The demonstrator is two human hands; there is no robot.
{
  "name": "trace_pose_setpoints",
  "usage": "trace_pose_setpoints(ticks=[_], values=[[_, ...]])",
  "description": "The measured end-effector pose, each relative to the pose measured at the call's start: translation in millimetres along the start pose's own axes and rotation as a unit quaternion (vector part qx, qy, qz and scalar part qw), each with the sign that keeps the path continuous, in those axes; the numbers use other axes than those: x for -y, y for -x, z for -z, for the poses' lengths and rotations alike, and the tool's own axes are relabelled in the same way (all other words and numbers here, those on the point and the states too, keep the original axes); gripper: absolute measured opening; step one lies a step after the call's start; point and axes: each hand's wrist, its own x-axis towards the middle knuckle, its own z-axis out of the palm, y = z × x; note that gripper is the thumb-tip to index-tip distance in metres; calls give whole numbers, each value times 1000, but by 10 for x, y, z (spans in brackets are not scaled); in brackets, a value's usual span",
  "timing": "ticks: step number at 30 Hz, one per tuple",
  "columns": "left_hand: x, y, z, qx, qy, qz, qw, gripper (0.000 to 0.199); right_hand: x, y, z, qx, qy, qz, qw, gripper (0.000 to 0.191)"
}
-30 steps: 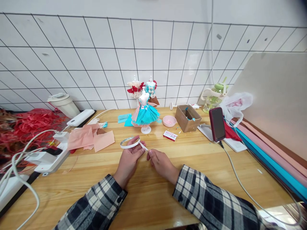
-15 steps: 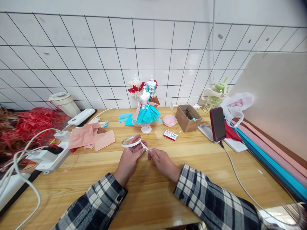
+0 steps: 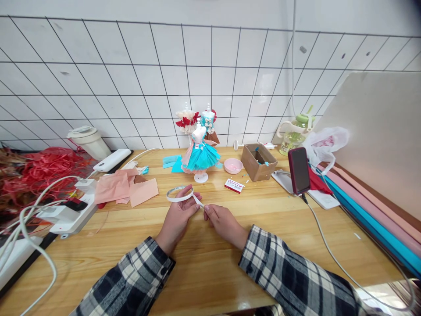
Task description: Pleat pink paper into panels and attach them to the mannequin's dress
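Observation:
A narrow roll of white tape (image 3: 180,199), with print on its inner side, is held by my left hand (image 3: 179,219), whose fingers pass through and around the ring. From the roll a short strip runs right to my right hand (image 3: 223,223), which pinches its end between thumb and forefinger. Both hands are above the wooden table (image 3: 210,272). Beyond them stands a small dress form in a blue tulle dress (image 3: 200,156) on a white round base. Two more little dressed forms, one with a cream and red dress (image 3: 187,122), are behind it.
Peach paper sheets (image 3: 144,192) lie left, near a power strip (image 3: 77,217) with cables. A pink bowl (image 3: 233,165), a small red-and-white box (image 3: 233,185) and a cardboard box (image 3: 259,161) stand right of the forms. A phone (image 3: 299,170) stands upright with its cable trailing.

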Motion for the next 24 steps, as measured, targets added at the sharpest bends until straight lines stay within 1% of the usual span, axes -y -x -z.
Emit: trace_pose_setpoints(ticks=[4, 9, 18, 24], values=[[9, -6, 8, 1, -6, -3, 1000, 74, -6, 3, -2, -2, 21, 8, 1000, 40], [14, 10, 4, -1, -20, -4, 1000, 72, -8, -8, 14, 4, 42, 0, 999, 39], [17, 18, -19, 24, -33, 9, 999, 75, -53, -17, -5, 5, 25, 15, 1000, 40], [22, 32, -36, 22, -25, 4, 999, 78, -66, -20, -16, -11, 25, 25, 999, 39]])
